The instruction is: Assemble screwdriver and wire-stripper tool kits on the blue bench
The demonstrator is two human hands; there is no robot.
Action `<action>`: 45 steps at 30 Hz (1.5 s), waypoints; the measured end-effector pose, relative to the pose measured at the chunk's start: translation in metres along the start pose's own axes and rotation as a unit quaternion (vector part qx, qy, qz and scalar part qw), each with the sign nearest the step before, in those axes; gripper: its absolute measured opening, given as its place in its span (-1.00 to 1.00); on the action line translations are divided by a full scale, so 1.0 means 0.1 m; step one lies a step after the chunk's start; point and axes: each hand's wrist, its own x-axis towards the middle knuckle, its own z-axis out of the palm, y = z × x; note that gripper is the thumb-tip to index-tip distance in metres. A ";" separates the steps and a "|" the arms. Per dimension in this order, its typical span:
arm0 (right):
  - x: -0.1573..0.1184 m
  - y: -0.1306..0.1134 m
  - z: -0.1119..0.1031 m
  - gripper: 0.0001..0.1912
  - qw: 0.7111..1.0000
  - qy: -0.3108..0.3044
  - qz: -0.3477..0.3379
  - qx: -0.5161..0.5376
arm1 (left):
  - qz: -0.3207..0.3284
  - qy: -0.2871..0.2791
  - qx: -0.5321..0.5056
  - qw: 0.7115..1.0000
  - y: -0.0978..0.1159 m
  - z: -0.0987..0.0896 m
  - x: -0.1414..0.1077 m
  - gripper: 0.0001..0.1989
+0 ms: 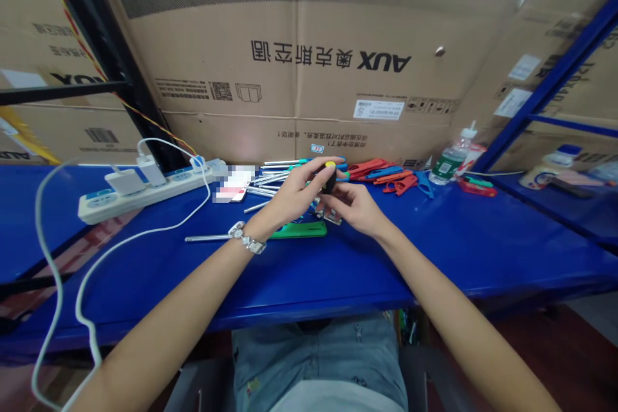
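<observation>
My left hand (292, 192) is closed around a short black handle with a yellow end cap (329, 174), which looks like a stubby screwdriver. Just to its right, my right hand (360, 207) is closed on a small shiny metal piece (331, 215) beneath the handle; the fingers partly hide it. Below both hands a green plastic handle (302, 230) lies on the blue table (338, 270), and a thin metal rod (207, 239) shows left of my wrist. Several more metal rods (277, 175) lie behind my left hand.
Red, orange and blue plastic pieces (386, 174) are heaped behind my right hand. A clear bottle with a green label (449, 158) stands at the right. On the left are a white power strip (145, 190) with chargers and a loose white cable (159, 228). Large cardboard boxes (299, 6) wall off the back.
</observation>
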 end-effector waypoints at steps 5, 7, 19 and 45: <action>0.03 0.08 0.07 -0.61 0.992 0.116 -0.030 -0.034 | 0.002 0.115 0.016 0.993 -0.06 0.07 0.06 -0.70; 0.05 0.09 0.08 -0.57 0.989 0.140 -0.032 -0.027 | 0.004 0.132 0.035 0.991 -0.07 0.08 0.06 -0.68; 0.05 0.10 0.05 -0.65 0.987 0.134 -0.055 -0.072 | -0.009 0.127 0.005 0.992 -0.09 0.09 0.05 -0.67; 0.03 0.05 0.06 -0.59 0.991 0.106 -0.036 -0.076 | -0.005 0.131 0.048 0.990 -0.07 0.07 0.00 -0.75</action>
